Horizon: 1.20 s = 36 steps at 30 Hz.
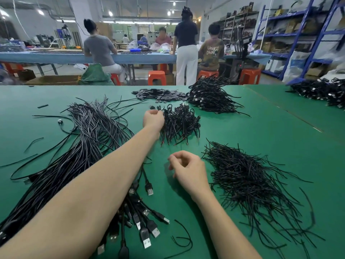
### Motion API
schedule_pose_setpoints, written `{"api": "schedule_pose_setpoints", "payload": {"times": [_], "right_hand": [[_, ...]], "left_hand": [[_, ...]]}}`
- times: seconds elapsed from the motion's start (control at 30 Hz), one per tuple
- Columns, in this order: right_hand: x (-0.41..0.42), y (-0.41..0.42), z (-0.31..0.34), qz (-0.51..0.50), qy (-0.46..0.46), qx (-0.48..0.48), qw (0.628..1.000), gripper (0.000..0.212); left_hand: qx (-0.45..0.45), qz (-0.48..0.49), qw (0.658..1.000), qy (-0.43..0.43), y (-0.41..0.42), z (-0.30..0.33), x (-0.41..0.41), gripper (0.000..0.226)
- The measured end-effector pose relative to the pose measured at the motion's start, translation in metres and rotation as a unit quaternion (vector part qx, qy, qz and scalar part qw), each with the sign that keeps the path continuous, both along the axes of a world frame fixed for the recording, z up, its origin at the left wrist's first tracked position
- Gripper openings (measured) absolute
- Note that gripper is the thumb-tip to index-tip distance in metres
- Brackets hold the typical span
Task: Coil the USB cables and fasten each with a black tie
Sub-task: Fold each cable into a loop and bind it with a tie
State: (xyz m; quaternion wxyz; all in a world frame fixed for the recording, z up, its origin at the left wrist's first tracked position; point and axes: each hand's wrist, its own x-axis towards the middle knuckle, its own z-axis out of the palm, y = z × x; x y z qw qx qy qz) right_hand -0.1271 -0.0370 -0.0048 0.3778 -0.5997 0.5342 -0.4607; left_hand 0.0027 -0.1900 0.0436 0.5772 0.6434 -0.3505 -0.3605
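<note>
The person's left hand (153,119) reaches forward to the pile of coiled cables (180,123) near the middle of the green table (261,128), at about 12 o'clock from the person. Its fingers are curled at the left edge of this pile; whether they pinch a finished coil or only touch the pile, I cannot tell. The right hand (188,169) hovers nearer, at about 1 o'clock, with fingers loosely curled and thumb close to the forefinger. It seems to hold nothing, or something too thin to see.

I judge that one coil is being put down on the finished pile, so the cycle is between two cables. The next move calls for a new cable from the bundle of loose USB cables (89,139), which lies at 10 o'clock and runs down under the left forearm, with its USB plugs (147,234) fanned at 6 o'clock. It calls also for one tie from the heap of black ties (248,184) at 2 o'clock, just beside the right hand.

In the way: the loose cables are tangled and cross each other, so one may drag its neighbours. The ties are also matted. Farther, at 12 to 1 o'clock, are a larger heap of cables (211,96) and a spread of small flat black pieces (158,94). Other workers (186,43) stand or sit at a blue bench behind.
</note>
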Motion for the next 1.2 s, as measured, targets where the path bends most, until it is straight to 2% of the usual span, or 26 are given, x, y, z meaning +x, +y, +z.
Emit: {"api": "schedule_pose_setpoints", "payload": {"times": [0.1,0.2,0.33,0.43,0.53,0.6,0.67,0.73,0.83,0.9,1.0,1.07,1.1,1.2], "right_hand": [[-0.002,-0.001,-0.003,-0.004,-0.001,-0.002,1.0,0.019],[-0.001,-0.001,-0.003,-0.007,0.001,-0.003,1.0,0.019],[-0.001,-0.003,-0.002,-0.021,0.008,-0.007,1.0,0.018],[-0.001,-0.002,-0.002,-0.019,0.015,-0.011,1.0,0.017],[-0.001,-0.001,-0.001,-0.02,0.014,-0.012,1.0,0.017],[-0.001,0.0,0.0,-0.016,0.026,-0.012,0.999,0.016],[0.0,0.003,0.001,0.003,0.064,-0.006,0.998,0.015],[0.004,0.008,0.004,0.031,0.168,-0.008,0.985,0.018],[0.014,0.017,0.014,0.072,0.321,-0.006,0.944,0.032],[0.02,0.022,0.02,0.094,0.354,0.005,0.931,0.036],[0.025,0.026,0.027,0.122,0.384,0.022,0.915,0.023],[0.02,0.025,0.036,0.149,0.381,0.038,0.912,0.016],[0.013,0.023,0.041,0.166,0.351,0.052,0.92,0.014],[-0.014,0.015,0.061,0.193,0.196,0.09,0.957,0.017]], "left_hand": [[0.035,-0.027,0.993,-0.113,-0.011,-0.01,0.0,0.031],[0.05,-0.044,0.986,-0.15,-0.012,-0.015,0.007,0.037],[0.01,-0.046,0.978,-0.202,0.005,-0.018,0.023,0.034],[-0.017,-0.063,0.976,-0.208,0.029,-0.017,0.036,0.027],[-0.044,-0.099,0.976,-0.19,0.064,-0.012,0.04,0.011],[-0.058,-0.136,0.975,-0.164,0.089,-0.013,0.038,0.012],[-0.057,-0.179,0.972,-0.139,0.111,-0.016,0.035,0.015],[-0.047,-0.225,0.966,-0.116,0.126,-0.018,0.031,0.02],[-0.035,-0.255,0.961,-0.103,0.136,-0.012,0.024,0.03],[-0.04,-0.259,0.96,-0.098,0.138,-0.009,0.022,0.034],[-0.034,-0.27,0.957,-0.101,0.14,-0.008,0.022,0.042],[-0.03,-0.289,0.951,-0.109,0.141,-0.007,0.024,0.049],[-0.032,-0.302,0.946,-0.117,0.142,-0.007,0.026,0.053],[-0.023,-0.349,0.916,-0.196,0.147,-0.007,0.031,0.062]]}}
